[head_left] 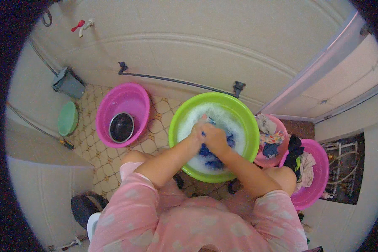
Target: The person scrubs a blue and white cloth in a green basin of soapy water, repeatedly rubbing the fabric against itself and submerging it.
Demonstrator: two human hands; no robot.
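Note:
Both of my hands are close together over a lime-green basin [256, 134] of white suds [212, 111]. Between them is a wet dark blue cloth [214, 161], whose lower part lies in the foam; its exact kind of garment cannot be made out. My left hand [198, 129] is closed around the cloth's upper part. Pressed against it, my right hand [216, 138] also has its fingers wrapped round the cloth. Small bits of blue show at the fingers, and the rest of the gripped part is hidden.
A pink tub [104, 105] with a dark round pan [122, 127] stands left on the tiled floor [107, 164]. To the right are a light pink basin [284, 126] and a magenta basin [321, 168], both with clothes. A grey bucket [69, 83] and pipe [176, 82] are by the walls.

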